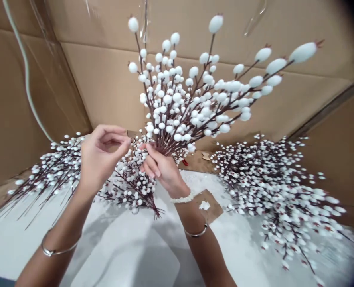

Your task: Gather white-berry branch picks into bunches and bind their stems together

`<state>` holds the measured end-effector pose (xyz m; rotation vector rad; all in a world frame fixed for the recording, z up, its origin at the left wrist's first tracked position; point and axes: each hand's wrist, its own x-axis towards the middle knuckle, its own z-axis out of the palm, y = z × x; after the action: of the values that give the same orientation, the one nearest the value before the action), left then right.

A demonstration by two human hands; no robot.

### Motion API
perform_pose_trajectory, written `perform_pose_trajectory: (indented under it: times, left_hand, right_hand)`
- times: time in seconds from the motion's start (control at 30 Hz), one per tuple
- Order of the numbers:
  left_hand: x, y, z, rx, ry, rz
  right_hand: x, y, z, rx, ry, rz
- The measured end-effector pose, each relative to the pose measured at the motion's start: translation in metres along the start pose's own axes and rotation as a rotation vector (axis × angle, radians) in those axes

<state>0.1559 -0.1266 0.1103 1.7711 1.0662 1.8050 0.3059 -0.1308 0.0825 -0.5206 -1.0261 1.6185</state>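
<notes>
Firmly, the right hand [165, 169] grips one bunch of white pussy willow stems [177, 99], held upright above the desk.
Three more bunches [272, 187] lie on the desk [105, 247] at left, centre and right, before a cardboard wall [105, 79]; the left hand [103, 157] curls its fingers [117, 133] nearly closed beside the held bunch, and whether they pinch anything is too small to tell.
</notes>
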Motion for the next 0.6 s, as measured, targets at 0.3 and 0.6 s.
perform_pose_trajectory:
  times: [0.3,0.6]
  left_hand:
    - [-0.017,-0.001,0.036,0.077,-0.009,0.034]
    - [-0.010,-0.012,0.042,-0.176,-0.018,-0.096]
  right_hand:
    - [0.004,-0.003,-0.005,0.017,0.055,-0.065]
    - [0.012,0.006,-0.008,-0.096,0.152,-0.082]
